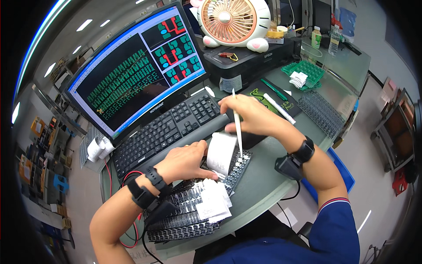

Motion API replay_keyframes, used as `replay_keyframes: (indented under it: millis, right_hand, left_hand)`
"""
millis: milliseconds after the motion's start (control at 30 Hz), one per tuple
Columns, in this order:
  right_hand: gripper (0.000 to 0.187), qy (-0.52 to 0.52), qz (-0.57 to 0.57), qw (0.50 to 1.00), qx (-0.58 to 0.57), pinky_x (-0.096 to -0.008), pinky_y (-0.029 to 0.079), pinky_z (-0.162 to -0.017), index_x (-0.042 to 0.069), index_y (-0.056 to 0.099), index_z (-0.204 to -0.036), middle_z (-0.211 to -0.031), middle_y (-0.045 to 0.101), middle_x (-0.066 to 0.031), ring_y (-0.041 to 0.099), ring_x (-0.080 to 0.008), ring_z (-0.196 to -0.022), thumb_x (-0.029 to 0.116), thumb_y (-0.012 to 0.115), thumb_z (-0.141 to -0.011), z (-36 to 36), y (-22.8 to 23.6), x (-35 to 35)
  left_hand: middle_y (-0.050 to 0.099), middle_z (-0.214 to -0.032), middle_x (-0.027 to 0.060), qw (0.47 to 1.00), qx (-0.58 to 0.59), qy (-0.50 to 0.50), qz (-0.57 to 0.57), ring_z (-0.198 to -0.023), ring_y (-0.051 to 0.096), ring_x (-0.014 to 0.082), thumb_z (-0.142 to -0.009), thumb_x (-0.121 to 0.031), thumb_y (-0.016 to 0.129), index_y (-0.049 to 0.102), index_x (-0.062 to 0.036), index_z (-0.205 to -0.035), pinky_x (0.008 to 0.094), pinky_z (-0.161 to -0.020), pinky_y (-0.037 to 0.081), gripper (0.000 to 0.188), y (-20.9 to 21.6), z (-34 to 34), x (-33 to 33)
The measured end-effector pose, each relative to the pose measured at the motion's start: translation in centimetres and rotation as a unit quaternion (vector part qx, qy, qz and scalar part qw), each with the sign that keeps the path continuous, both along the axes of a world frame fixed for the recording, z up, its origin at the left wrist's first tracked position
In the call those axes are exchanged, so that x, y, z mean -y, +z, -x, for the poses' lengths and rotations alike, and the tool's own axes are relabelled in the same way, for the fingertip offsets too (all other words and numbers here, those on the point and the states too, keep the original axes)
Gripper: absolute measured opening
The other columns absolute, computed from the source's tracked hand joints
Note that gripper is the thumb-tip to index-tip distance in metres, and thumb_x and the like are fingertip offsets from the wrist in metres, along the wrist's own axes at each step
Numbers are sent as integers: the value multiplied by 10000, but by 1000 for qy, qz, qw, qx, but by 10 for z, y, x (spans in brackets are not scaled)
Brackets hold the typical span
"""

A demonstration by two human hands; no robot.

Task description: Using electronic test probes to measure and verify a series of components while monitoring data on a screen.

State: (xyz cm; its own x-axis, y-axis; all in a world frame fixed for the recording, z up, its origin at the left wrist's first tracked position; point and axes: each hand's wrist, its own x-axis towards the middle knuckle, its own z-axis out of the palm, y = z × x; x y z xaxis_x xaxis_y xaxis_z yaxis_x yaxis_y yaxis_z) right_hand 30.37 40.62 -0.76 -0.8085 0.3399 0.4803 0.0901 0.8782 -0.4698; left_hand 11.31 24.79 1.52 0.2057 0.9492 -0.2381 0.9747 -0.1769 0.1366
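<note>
One thin white stick is being pinched by the nearly closed fingers of the right hand, just right of the black plastic keyboard, maybe for careful aim. In front of the keyboard, a curled white paper strip is maybe being steadied by the left hand, thumb spread; whether it is being gripped cannot be told. A dark, bumpy tray is being partly hidden.

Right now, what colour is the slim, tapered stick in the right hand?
The slim, tapered stick is off-white; the head view shows it best.
</note>
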Motion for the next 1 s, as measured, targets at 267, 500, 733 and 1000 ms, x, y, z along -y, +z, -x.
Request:
replay_keyframes:
  millis: [267,500,733,1000]
  right_hand:
    - [688,209,-113,949,209,-638,211,-1056,88,520,-1059,-1360,469,-132,453,-298,-1256,429,845,-557,2,2,55]
    - [739,252,-150,914,280,-563,267,-1036,97,521,-1069,-1391,446,-138,473,-275,-1215,416,863,-496,15,7,54]
    - [687,281,-159,914,245,-460,316,-963,108,550,-1025,-1355,480,-108,455,-287,-1195,402,863,-489,12,16,55]
    - [652,226,-218,920,233,-461,354,-910,117,542,-1026,-1285,524,-81,453,-326,-1182,328,846,-489,-16,47,26]
  left_hand:
    - [598,-1082,182,982,182,44,-9,-1052,583,288,-799,-448,700,533,19,-1152,372,-892,465,609,59,41,70]
    - [263,-1445,242,993,97,-41,-49,-1305,336,401,-627,-639,744,370,-112,-1399,584,-1023,284,1007,60,7,153]
    - [264,-1465,216,996,31,-55,-61,-1298,331,369,-616,-405,778,411,-129,-1385,521,-996,292,895,35,5,167]
    - [282,-1463,198,992,84,-46,-85,-1282,346,338,-582,-340,771,416,-134,-1380,486,-967,284,897,26,7,161]
